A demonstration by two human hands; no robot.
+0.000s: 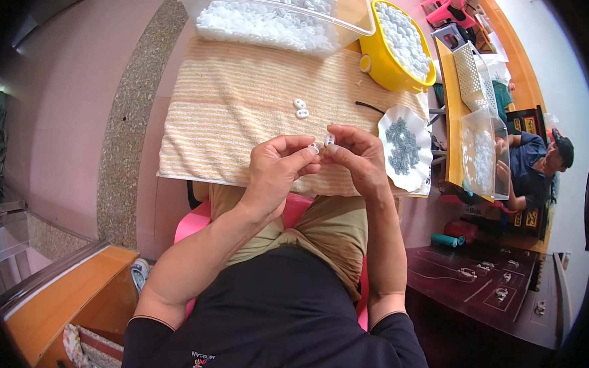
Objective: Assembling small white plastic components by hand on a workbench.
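Note:
Over the near part of the towel-covered table, my two hands are close together. My left hand (276,168) pinches a small white plastic piece (314,147) between thumb and forefinger; its exact kind is too small to tell. Between the thumb and fingers of my right hand (360,159) is a white oval plastic piece with two holes (329,140). Two similar white oval pieces (301,113) lie on the striped towel (232,107), just beyond my hands. To the right, a white scalloped plate (417,182) bears a heap of small grey parts (403,146).
A clear plastic bin (352,28) of white pieces stands at the far edge, beside a yellow basket (384,70) of similar pieces. A thin black stick (369,106) lies near the plate. At right, another person (535,163) sits by a table with a clear bin (502,169).

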